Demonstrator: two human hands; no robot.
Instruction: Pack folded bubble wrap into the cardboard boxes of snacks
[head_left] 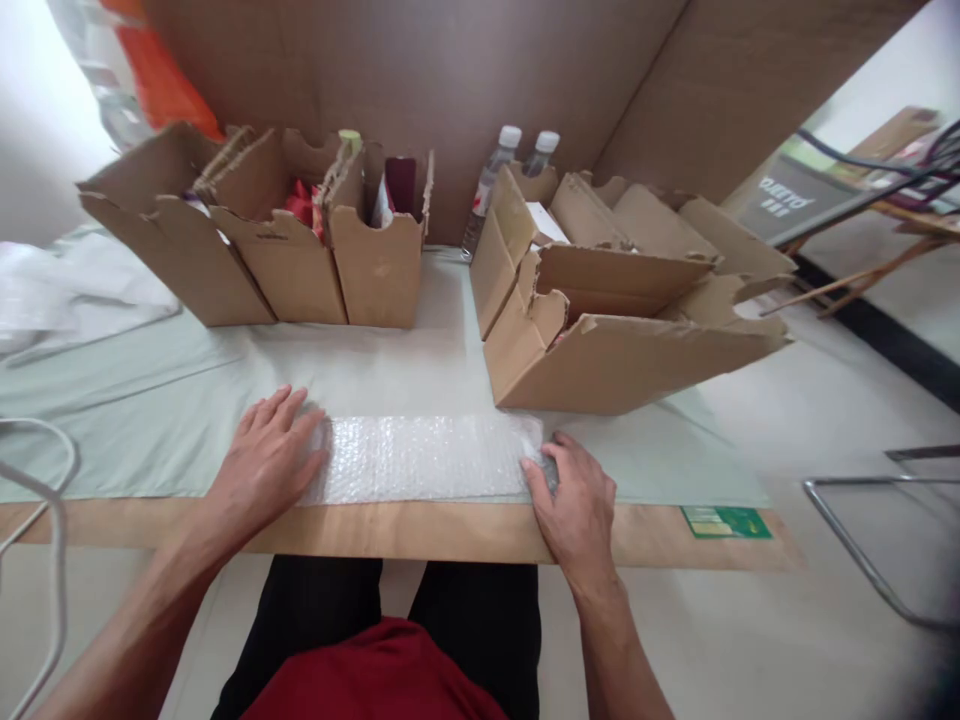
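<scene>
A flat strip of clear bubble wrap (431, 458) lies crosswise on the pale green cloth, close to the table's front edge. At its left end rests my left hand (271, 455), palm down with the fingers stretched out and the thumb against the wrap. My right hand (576, 495) is at the opposite end. Its thumb touches the wrap's edge, and a gap shows between thumb and fingers. Neither hand is closed around the wrap. The undersides of both hands are hidden.
Cardboard bins (381, 265) stand at the back left, some with packets inside. More cardboard boxes (637, 360) are at the right, before two plastic bottles (489, 185). A green card (726, 522) lies on the wooden edge (420, 530). White cable (58, 560) hangs at left.
</scene>
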